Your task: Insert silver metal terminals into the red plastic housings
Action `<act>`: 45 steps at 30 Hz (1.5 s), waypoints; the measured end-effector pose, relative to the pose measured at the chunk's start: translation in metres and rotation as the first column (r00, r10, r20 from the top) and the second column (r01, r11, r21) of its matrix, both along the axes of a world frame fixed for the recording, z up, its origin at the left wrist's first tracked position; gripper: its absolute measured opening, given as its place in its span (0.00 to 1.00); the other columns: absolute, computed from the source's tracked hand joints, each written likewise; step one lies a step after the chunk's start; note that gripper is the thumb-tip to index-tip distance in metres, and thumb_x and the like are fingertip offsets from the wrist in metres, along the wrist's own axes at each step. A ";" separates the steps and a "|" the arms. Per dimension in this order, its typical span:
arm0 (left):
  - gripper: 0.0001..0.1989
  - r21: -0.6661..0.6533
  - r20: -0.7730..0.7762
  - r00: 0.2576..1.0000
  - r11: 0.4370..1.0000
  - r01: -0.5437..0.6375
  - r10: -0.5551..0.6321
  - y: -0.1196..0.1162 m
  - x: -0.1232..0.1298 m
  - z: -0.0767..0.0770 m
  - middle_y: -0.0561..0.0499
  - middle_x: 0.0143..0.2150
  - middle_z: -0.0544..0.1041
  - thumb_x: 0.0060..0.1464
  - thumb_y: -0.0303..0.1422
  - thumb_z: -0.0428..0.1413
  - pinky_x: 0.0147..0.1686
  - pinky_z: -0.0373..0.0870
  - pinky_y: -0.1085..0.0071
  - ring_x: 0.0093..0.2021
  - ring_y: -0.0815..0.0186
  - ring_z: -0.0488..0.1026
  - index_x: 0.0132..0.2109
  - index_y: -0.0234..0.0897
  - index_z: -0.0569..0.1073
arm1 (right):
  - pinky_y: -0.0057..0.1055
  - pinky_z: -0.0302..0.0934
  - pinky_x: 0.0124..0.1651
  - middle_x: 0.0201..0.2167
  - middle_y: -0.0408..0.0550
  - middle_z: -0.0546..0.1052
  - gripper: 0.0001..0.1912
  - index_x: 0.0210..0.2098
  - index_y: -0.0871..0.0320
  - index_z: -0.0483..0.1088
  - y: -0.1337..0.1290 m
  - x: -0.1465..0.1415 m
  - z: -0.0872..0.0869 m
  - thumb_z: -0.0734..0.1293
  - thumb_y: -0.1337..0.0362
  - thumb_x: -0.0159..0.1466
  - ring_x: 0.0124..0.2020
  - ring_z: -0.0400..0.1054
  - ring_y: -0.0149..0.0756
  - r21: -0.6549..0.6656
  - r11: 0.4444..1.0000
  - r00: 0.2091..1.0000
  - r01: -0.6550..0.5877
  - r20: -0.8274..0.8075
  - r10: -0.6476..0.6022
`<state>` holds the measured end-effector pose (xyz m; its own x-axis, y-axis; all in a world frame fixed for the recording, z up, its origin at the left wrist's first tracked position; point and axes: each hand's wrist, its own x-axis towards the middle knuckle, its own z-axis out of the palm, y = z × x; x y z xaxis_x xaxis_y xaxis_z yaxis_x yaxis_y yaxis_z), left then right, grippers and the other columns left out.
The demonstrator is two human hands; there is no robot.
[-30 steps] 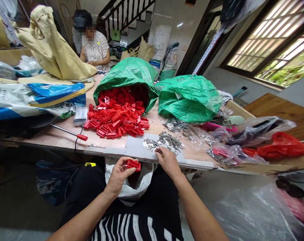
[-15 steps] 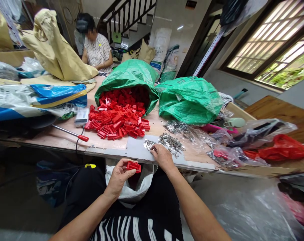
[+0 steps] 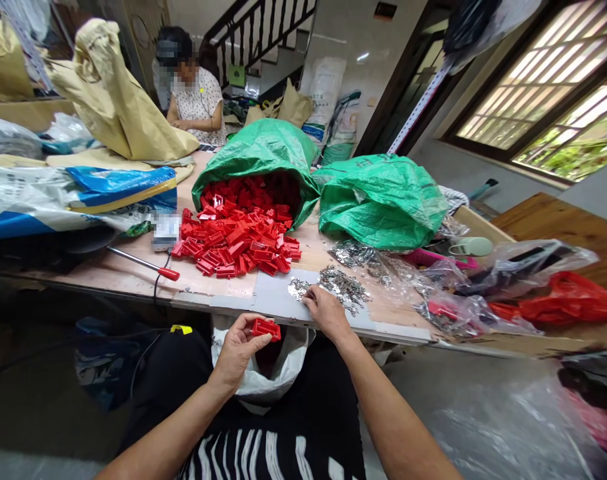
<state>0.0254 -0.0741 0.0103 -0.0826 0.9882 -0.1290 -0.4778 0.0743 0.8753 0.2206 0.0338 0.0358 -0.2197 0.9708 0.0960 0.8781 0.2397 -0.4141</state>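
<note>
A red plastic housing (image 3: 266,329) is pinched between the thumb and fingers of my left hand (image 3: 237,352), just in front of the table edge. Below it hangs a white sack (image 3: 288,373), its mouth open between my legs. My right hand (image 3: 327,312) reaches onto a grey board (image 3: 271,297), fingertips drawn together at a small heap of flat silvery metal pieces (image 3: 297,288). Whether a piece is between those fingertips is too small to see. A larger heap of metal pieces (image 3: 346,285) lies right beside that hand.
Many red housings (image 3: 233,240) spill from a green woven sack (image 3: 261,143). Another green sack (image 3: 383,200) lies to its right, near clear plastic bags (image 3: 453,300). A red-tipped metal lever (image 3: 143,262) sticks out at left. Across the table sits a co-worker (image 3: 198,100).
Both hands keep nearly the same places. The view has shifted very slightly, and the co-worker's arms have moved a little.
</note>
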 end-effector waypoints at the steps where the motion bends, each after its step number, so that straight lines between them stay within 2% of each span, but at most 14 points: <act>1: 0.16 0.003 -0.011 1.000 1.000 -0.011 0.011 0.001 0.000 0.000 0.49 0.41 0.80 0.43 0.29 0.65 0.44 0.71 0.69 0.39 0.67 0.76 0.40 0.36 0.70 | 0.29 0.51 0.34 0.32 0.45 0.74 0.03 0.34 0.55 0.67 0.000 0.001 0.001 0.62 0.65 0.61 0.33 0.65 0.36 -0.004 1.000 0.999 0.001 -0.041 -0.002; 5: 0.16 0.052 -0.106 0.993 0.997 -0.054 0.059 0.003 0.000 0.001 0.49 0.40 0.79 0.42 0.31 0.65 0.45 0.72 0.67 0.39 0.65 0.76 0.40 0.36 0.71 | 0.30 0.54 0.37 0.32 0.45 0.73 0.05 0.35 0.55 0.66 -0.002 0.002 0.001 0.62 0.62 0.60 0.33 0.65 0.36 -0.032 0.999 0.947 -0.021 -0.322 0.010; 8: 0.15 0.124 -0.213 0.972 0.990 -0.071 0.096 0.005 0.000 0.002 0.49 0.41 0.78 0.44 0.32 0.64 0.46 0.71 0.66 0.41 0.64 0.76 0.40 0.36 0.72 | 0.29 0.55 0.35 0.28 0.43 0.70 0.08 0.32 0.56 0.67 -0.010 -0.006 0.000 0.63 0.58 0.59 0.31 0.63 0.34 -0.107 0.985 0.839 -0.132 -0.541 0.054; 11: 0.14 0.177 -0.326 0.938 0.982 -0.061 0.117 0.005 0.000 0.003 0.48 0.41 0.78 0.46 0.32 0.63 0.45 0.71 0.67 0.41 0.63 0.75 0.42 0.37 0.73 | 0.28 0.54 0.30 0.24 0.40 0.66 0.10 0.30 0.56 0.67 -0.024 -0.021 0.001 0.65 0.56 0.58 0.25 0.58 0.30 -0.199 0.948 0.744 -0.248 -0.666 0.055; 15: 0.14 0.219 -0.456 0.878 0.975 -0.045 0.143 0.003 0.000 0.006 0.49 0.40 0.78 0.47 0.32 0.62 0.44 0.72 0.67 0.41 0.63 0.76 0.43 0.39 0.73 | 0.27 0.51 0.26 0.22 0.38 0.65 0.10 0.30 0.56 0.67 -0.039 -0.037 0.003 0.66 0.56 0.57 0.22 0.55 0.28 -0.308 0.896 0.705 -0.319 -0.709 0.008; 20: 0.14 0.282 -0.522 0.831 0.958 -0.047 0.194 0.001 -0.002 0.012 0.50 0.41 0.79 0.47 0.31 0.61 0.43 0.71 0.68 0.41 0.63 0.76 0.43 0.41 0.75 | 0.28 0.55 0.35 0.26 0.40 0.68 0.08 0.29 0.57 0.68 -0.043 -0.042 -0.001 0.66 0.59 0.58 0.30 0.60 0.31 -0.216 0.923 0.748 -0.319 -0.655 0.105; 23: 0.14 0.310 -0.533 0.823 0.950 -0.028 0.198 0.000 -0.002 0.013 0.49 0.42 0.79 0.48 0.31 0.61 0.44 0.71 0.68 0.42 0.62 0.76 0.44 0.41 0.75 | 0.28 0.55 0.35 0.26 0.40 0.68 0.07 0.31 0.56 0.67 -0.044 -0.042 -0.005 0.65 0.59 0.59 0.30 0.60 0.31 -0.202 0.932 0.759 -0.300 -0.643 0.105; 27: 0.14 0.252 -0.478 0.867 0.967 -0.020 0.143 0.002 0.000 0.014 0.49 0.41 0.78 0.48 0.32 0.61 0.44 0.71 0.68 0.41 0.63 0.75 0.44 0.40 0.74 | 0.28 0.55 0.35 0.27 0.40 0.68 0.08 0.33 0.55 0.66 -0.047 -0.044 -0.007 0.65 0.58 0.59 0.30 0.60 0.31 -0.202 0.935 0.735 -0.290 -0.674 0.082; 31: 0.16 0.127 -0.272 0.961 0.992 -0.011 0.045 0.005 0.000 0.013 0.49 0.42 0.78 0.46 0.32 0.62 0.45 0.71 0.69 0.42 0.64 0.75 0.44 0.38 0.73 | 0.28 0.55 0.34 0.26 0.40 0.66 0.10 0.32 0.56 0.64 -0.049 -0.046 -0.008 0.65 0.56 0.59 0.29 0.59 0.31 -0.215 0.924 0.682 -0.316 -0.728 0.063; 33: 0.18 0.083 -0.174 0.985 0.996 -0.007 0.021 0.006 -0.001 0.012 0.48 0.43 0.79 0.45 0.32 0.63 0.47 0.70 0.68 0.43 0.63 0.75 0.45 0.37 0.72 | 0.28 0.54 0.32 0.25 0.39 0.65 0.12 0.31 0.56 0.63 -0.049 -0.046 -0.007 0.65 0.54 0.60 0.27 0.57 0.30 -0.235 0.910 0.653 -0.343 -0.755 0.051; 38: 0.19 0.045 -0.067 0.998 0.999 -0.007 0.010 0.007 -0.003 0.010 0.48 0.43 0.79 0.45 0.31 0.63 0.48 0.69 0.67 0.43 0.64 0.75 0.46 0.37 0.72 | 0.27 0.48 0.24 0.24 0.38 0.63 0.15 0.32 0.55 0.61 -0.047 -0.043 -0.005 0.61 0.50 0.63 0.20 0.52 0.26 -0.301 0.877 0.592 -0.375 -0.805 -0.023; 45: 0.22 0.049 0.057 0.998 0.998 0.033 -0.036 0.005 -0.002 0.011 0.48 0.45 0.78 0.47 0.30 0.62 0.47 0.70 0.67 0.44 0.65 0.74 0.51 0.39 0.70 | 0.26 0.48 0.24 0.24 0.38 0.63 0.15 0.34 0.56 0.63 -0.050 -0.040 -0.004 0.67 0.51 0.58 0.22 0.53 0.27 -0.318 0.871 0.609 -0.376 -0.793 -0.026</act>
